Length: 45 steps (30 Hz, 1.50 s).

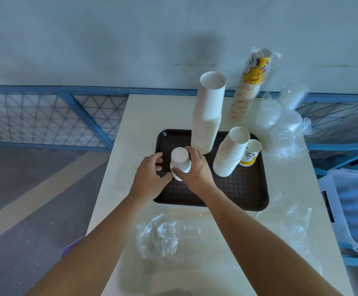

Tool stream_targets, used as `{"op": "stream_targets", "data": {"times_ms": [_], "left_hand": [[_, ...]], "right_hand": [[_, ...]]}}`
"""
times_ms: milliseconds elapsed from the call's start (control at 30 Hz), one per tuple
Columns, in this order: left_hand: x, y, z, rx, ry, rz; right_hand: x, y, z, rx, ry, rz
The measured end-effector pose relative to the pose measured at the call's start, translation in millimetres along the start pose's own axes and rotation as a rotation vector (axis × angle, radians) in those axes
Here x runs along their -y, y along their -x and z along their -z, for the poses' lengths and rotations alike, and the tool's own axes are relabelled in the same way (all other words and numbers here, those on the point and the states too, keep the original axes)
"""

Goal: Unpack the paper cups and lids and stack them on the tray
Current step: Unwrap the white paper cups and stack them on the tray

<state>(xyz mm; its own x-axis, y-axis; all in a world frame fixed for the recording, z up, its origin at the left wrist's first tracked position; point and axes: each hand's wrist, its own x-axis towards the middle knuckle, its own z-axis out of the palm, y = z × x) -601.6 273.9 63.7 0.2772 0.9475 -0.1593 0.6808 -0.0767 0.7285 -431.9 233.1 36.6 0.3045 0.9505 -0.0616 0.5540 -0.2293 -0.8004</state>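
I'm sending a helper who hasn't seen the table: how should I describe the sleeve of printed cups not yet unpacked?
Find the dark tray on the pale table. Beyond its far right corner a tall sleeve of cups leans toward the wall. Unlike the plain white stacks and the short printed stack on the tray, it is printed yellow and orange, with clear plastic around its top.

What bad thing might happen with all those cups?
1. The tall white stack on the tray stands right beside the right hand, which grips a small white cup. A bump might topple it.
2. The wrapped printed cups look to lean toward the wall, off the tray. They might slide over.
3. Loose plastic wrap lies between the forearms. An arm might drag it off the table.
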Motion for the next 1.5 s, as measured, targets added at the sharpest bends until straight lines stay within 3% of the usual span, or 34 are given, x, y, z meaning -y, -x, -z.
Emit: {"op": "stream_targets", "data": {"times_ms": [200, 733, 1000, 1200, 1367, 1500], "left_hand": [[24.5, -9.5, 0.5, 0.124, -0.043, 0.018], [23.1, -39.9, -19.2, 0.258, -0.090, -0.013], [13.4, -42.8, -34.1, 0.114, -0.011, -0.102], [11.1, -40.9, -40.1, 0.095, 0.014, -0.097], [8.7, -37.9, -42.1, 0.067, 0.031, -0.066], [6.2, -34.5, -38.8, 0.019, 0.044, -0.087]], "right_hand": [[7.3, -4.4, -5.5, -0.070, -0.008, 0.012], [23.9, -2.1, 10.3, -0.302, -0.041, 0.063], [42.0, 21.1, 32.9, -0.485, -0.326, -0.121], [35.4, 44.2, 45.4, -0.661, -0.620, -0.287], [11.8, 54.2, 48.2, -0.698, -0.981, -0.415], [-0.2, 58.0, 54.5, -0.726, -1.057, -0.450]]}}
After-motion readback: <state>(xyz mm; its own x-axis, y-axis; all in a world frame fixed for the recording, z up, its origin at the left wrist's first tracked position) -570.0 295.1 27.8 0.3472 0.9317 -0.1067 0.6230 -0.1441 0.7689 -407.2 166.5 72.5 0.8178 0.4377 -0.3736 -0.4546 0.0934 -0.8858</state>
